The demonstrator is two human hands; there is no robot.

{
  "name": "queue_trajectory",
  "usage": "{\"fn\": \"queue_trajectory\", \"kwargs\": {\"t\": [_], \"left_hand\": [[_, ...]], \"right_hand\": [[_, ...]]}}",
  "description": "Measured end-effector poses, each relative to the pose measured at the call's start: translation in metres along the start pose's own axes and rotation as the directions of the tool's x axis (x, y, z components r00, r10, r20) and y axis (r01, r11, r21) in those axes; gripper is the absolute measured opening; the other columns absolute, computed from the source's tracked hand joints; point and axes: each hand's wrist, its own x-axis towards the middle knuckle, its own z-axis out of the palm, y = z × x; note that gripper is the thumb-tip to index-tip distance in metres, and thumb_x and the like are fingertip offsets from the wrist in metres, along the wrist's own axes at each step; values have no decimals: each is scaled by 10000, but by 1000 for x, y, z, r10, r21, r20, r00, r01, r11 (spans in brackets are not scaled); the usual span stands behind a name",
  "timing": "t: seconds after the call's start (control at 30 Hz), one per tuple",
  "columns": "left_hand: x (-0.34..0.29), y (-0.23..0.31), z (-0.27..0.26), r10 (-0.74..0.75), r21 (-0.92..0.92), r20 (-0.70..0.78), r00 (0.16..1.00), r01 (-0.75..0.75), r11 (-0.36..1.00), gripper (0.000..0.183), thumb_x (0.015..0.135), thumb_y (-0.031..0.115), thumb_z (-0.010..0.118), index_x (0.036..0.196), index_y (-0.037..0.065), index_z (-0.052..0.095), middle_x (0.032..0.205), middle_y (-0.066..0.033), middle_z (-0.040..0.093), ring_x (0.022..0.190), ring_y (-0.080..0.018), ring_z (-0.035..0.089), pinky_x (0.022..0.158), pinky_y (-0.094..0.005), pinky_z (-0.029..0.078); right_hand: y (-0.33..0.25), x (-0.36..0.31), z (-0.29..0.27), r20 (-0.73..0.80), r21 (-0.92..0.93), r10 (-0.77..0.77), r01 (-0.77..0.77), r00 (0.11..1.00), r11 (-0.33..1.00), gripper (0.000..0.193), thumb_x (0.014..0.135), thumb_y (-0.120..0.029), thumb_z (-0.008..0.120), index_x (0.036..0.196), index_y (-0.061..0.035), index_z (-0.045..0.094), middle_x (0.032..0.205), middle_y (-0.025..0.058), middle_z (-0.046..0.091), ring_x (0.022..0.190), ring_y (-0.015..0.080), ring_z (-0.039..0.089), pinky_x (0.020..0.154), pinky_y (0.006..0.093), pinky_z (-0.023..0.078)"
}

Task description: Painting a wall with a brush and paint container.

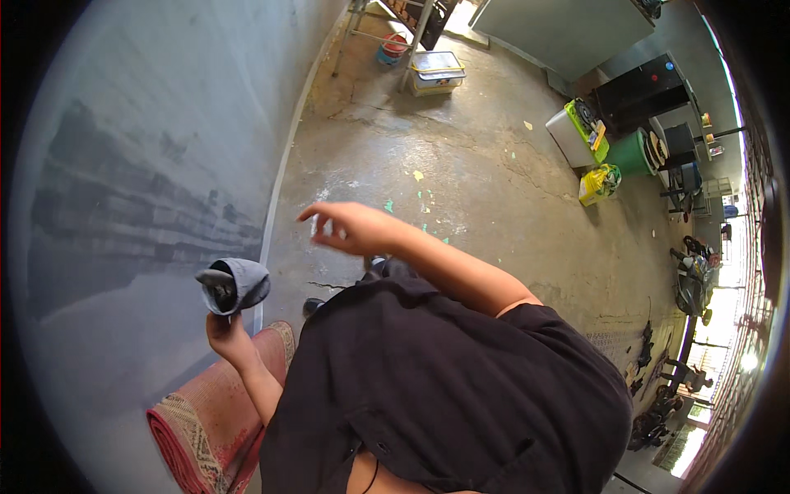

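My left hand (224,328) is closed around the lower end of a grey, hollow, cup-shaped thing (252,281) with a dark inside. A grey flap sticks out at its left side; whether it is cloth or something stiffer I cannot tell. It is held up close to the grey wall (156,247), which bears darker streaks and patches. My right hand (350,226) hangs over the floor in front of my body, its fingers loosely bent and apart, with nothing seen in them. The fingertips are slightly blurred.
A rolled red patterned rug (193,428) stands by the wall below my left arm. Farther off are a red-and-blue bucket (393,49), a lidded plastic box (436,78), a yellow bag (598,184), a green tub (629,152) and a motorcycle (695,280). Scraps dot the concrete floor (485,189).
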Motion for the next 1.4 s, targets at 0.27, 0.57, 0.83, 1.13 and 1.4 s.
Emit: {"fn": "queue_trajectory", "kwargs": {"t": [0.27,0.57,0.83,1.13,1.4], "left_hand": [[21,-41,69,-239,21,-60,969,240,971,187,840,20,776,828,35,590,832,2,616,721,-75,529,642,-231,418],[-23,-152,6,-419,-113,-406,812,410,905,382,806,53,841,761,95,464,774,12,537,690,-89,495,618,-240,407],[-63,-200,-15,-479,-52,-645,596,591,805,372,755,101,888,817,62,523,834,-45,616,737,-154,563,672,-311,492],[-141,-233,-43,-576,-120,-765,289,814,568,378,709,162,924,939,34,652,966,-111,689,851,-251,652,744,-384,555],[-189,-219,-43,-586,165,-760,283,955,247,689,836,647,693,1037,-11,727,991,-119,722,903,-244,656,849,-398,504]], "right_hand": [[405,-234,-35,-370,-289,739,-825,563,485,250,818,-114,544,980,-17,708,1077,239,696,1031,394,667,890,469,528],[416,-441,-19,87,168,996,-986,-7,-22,282,944,-219,464,1067,-25,627,826,90,693,593,219,623,580,422,502],[425,-328,-32,92,525,966,-836,241,158,256,938,-260,585,1144,-110,607,821,57,702,649,189,679,532,352,469],[418,-251,-87,17,496,914,-797,406,345,322,964,-290,590,1243,-131,585,903,37,699,660,149,650,557,319,456],[439,-301,-60,159,316,978,-945,138,82,275,940,-283,579,1176,-145,616,892,65,720,651,201,671,618,417,472]]}}
